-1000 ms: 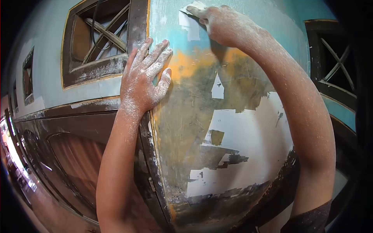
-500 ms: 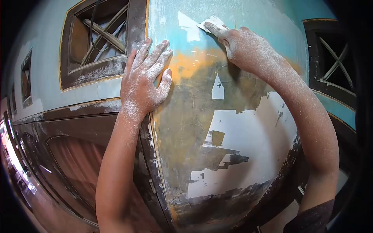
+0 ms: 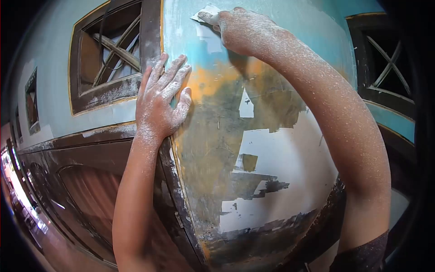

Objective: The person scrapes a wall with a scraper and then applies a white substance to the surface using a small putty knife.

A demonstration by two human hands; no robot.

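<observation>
My right hand (image 3: 240, 31) grips a putty knife (image 3: 205, 12), its blade loaded with white putty and laid against the pale blue upper part of the wall (image 3: 204, 122). Most of the handle is hidden in the fist. Just below the blade is a fresh white smear (image 3: 209, 40). Fingers stretched out, my left hand (image 3: 161, 102) lies flat at the wall's left edge, over the brown wooden frame. White dust coats both hands and my right forearm. Lower down, a large white patch (image 3: 290, 154) and a small pointed one (image 3: 246, 105) stand out on the stained, orange-brown surface.
To the left is a brown window frame (image 3: 106, 102) with crossed slats, above a dark wooden door (image 3: 90, 149) with a reddish curtain behind its panel. Another crossed-slat window (image 3: 389, 59) is at the right. Bright light comes in at the far left.
My right hand has carried the putty knife left and slightly up along the blue area, over the white smear. My left hand keeps its place at the edge while the view shifts a little.
</observation>
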